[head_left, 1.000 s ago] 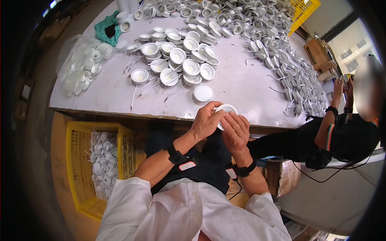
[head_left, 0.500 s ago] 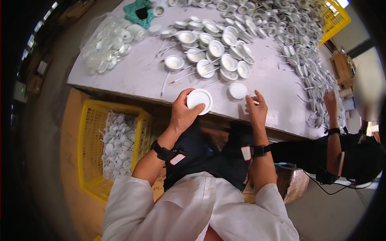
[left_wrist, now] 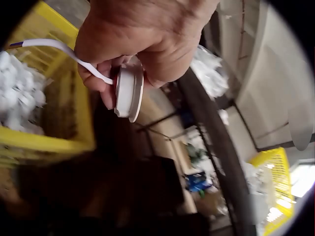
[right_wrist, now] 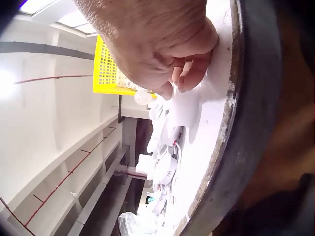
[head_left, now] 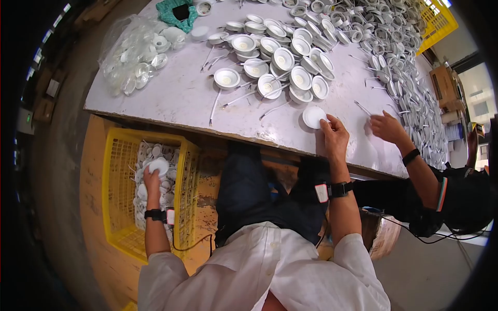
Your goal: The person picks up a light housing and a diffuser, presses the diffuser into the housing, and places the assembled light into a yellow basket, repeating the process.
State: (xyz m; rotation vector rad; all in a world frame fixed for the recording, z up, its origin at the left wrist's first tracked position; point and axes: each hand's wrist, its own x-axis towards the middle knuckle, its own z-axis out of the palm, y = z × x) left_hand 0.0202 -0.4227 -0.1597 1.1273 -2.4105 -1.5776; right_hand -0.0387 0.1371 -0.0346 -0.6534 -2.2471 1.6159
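Observation:
Over the yellow crate (head_left: 179, 199) at lower left, my left hand (head_left: 151, 182) grips a finished-looking round white downlight (head_left: 160, 166). The left wrist view shows this downlight (left_wrist: 129, 93) edge-on between thumb and fingers, a white cable (left_wrist: 54, 44) trailing from its back. At the table's front edge, my right hand (head_left: 336, 136) pinches the rim of a round white cover (head_left: 312, 117). In the right wrist view the thumb and fingertips meet at the edge of that cover (right_wrist: 184, 109), close over the tabletop.
White downlights (head_left: 270, 65) without covers, cables attached, lie clustered beyond my right hand. A clear bag of white covers (head_left: 137, 57) sits at the table's left. More lamp parts (head_left: 384, 31) are heaped at the back right. Another person's hand (head_left: 389, 127) reaches in from the right.
Both hands were together on the downlight, then parted. My left hand has carried it left and down over the crate. My right hand has moved right and taken hold of the cover.

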